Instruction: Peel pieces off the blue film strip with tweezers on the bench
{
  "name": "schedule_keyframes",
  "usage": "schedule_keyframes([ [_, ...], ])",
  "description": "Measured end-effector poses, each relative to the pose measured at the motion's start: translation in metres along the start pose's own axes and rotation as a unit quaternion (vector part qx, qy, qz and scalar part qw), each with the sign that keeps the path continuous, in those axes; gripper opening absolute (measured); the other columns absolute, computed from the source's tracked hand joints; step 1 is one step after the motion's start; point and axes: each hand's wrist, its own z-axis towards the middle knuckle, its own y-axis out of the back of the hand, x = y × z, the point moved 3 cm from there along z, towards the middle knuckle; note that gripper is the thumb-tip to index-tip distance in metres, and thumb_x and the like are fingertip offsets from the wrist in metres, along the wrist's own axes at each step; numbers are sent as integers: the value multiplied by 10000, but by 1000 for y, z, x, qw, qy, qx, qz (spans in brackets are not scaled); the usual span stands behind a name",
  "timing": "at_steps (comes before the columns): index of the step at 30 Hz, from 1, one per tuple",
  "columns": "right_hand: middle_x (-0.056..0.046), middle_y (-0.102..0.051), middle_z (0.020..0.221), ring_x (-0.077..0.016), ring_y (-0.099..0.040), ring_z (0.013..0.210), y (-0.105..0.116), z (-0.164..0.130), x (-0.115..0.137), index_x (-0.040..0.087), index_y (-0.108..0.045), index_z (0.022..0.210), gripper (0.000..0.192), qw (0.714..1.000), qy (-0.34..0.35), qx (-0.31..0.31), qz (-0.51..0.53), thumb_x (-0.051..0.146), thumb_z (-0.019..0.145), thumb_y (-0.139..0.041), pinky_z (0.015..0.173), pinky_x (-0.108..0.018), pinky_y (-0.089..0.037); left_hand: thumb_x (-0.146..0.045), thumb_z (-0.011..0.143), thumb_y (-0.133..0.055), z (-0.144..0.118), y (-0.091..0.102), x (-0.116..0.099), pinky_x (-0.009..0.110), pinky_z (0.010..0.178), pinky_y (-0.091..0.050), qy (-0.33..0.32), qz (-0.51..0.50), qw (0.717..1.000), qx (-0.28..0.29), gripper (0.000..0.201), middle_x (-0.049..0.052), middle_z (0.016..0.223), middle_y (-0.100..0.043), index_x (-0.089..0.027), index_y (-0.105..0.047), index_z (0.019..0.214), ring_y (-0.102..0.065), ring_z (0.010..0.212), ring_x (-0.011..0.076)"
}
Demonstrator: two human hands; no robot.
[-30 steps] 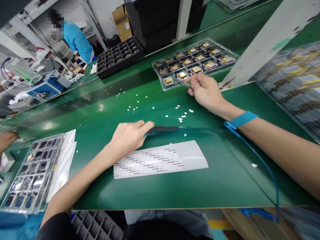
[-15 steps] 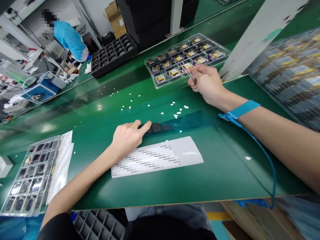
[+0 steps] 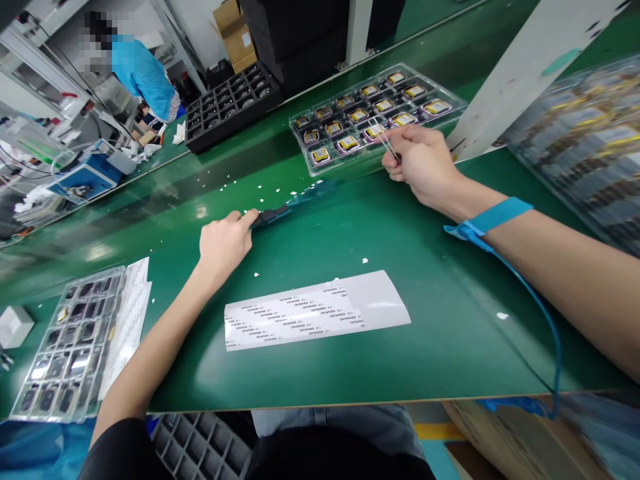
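Observation:
My left hand (image 3: 226,248) grips one end of a translucent blue film strip with black pieces on it (image 3: 273,215). The strip stretches away to the right, blurred, over small white scraps (image 3: 294,194). Between the fingers of my right hand (image 3: 423,163) is a pair of tweezers (image 3: 387,143), its tips over the near edge of a clear tray (image 3: 313,170) of small yellow-topped parts. A blue strap (image 3: 505,217) with a cord circles my right wrist. Closer to me on the green bench lies a white printed sheet (image 3: 315,312), touched by neither hand.
At left, a clear tray of dark parts (image 3: 70,343) overlaps printed sheets (image 3: 131,327). Stacked clear trays (image 3: 590,153) stand at right behind a white post (image 3: 515,73). Across the bench are a black divided tray (image 3: 233,107) and a person in blue (image 3: 145,77).
My left hand has moved the blue film strip up and left, away from the printed sheet, and most white scraps under it are no longer where they were. My right hand barely moved.

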Motion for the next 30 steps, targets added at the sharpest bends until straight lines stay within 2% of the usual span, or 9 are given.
schedule_keyframes([
  [4,51,-433,637,-126,-308,523,0,0,-1,253,-578,1026,78,1000,0,-2,16,318,1021,-621,463,-242,-311,-267,1064,-454,17,-10,32,424,821,-573,54,-55,996,-44,488,136,1204,-823,-294,-728,1467,-797,1055,387],
  [8,47,-447,638,-121,-309,519,0,0,-2,249,-593,1023,52,1000,2,-4,18,282,1015,-631,458,-241,-307,-352,1036,-523,30,-24,68,390,899,-554,105,-160,977,-89,414,128,1055,-827,-215,-805,1307,-772,1010,334],
  [12,42,-453,646,-117,-316,516,-1,-2,-3,245,-607,1016,79,1000,5,-2,15,303,1010,-660,449,-241,-298,-356,990,-553,39,-36,98,324,825,-533,145,-225,959,-98,324,86,834,-755,-153,-805,1021,-688,801,237],
  [15,40,-460,651,-113,-317,509,-2,-3,-3,240,-617,1018,105,1000,5,-2,11,324,1005,-679,444,-241,-295,-359,986,-541,40,-42,112,307,772,-523,168,-226,955,-97,309,69,782,-725,-157,-773,956,-650,744,215],
  [18,42,-465,646,-108,-303,497,-3,-4,-2,236,-619,1013,78,1000,4,-6,7,296,1005,-668,434,-240,-280,-368,998,-521,39,-46,120,324,821,-529,190,-213,953,-100,314,90,845,-743,-170,-765,1002,-676,821,242],
  [21,40,-472,646,-106,-303,490,-4,-4,-2,237,-626,1016,86,1000,4,-7,2,302,1004,-681,426,-239,-261,-367,983,-550,38,-50,123,373,886,-533,214,-192,953,-91,295,131,952,-765,-189,-775,1055,-698,941,304],
  [26,36,-479,638,-101,-310,480,-5,-4,-3,234,-644,1005,115,1000,5,-12,-7,331,999,-705,419,-237,-240,-383,1022,-515,38,-53,121,396,937,-544,222,-174,957,-66,345,152,1045,-781,-198,-788,1126,-710,1028,329],
  [30,37,-485,626,-98,-310,472,-6,-5,-1,233,-665,1003,98,1000,7,-15,-10,317,978,-708,418,-228,-249,-369,1004,-546,35,-52,118,461,975,-551,227,-154,960,-51,371,184,1136,-785,-217,-787,1240,-712,1120,392],
])
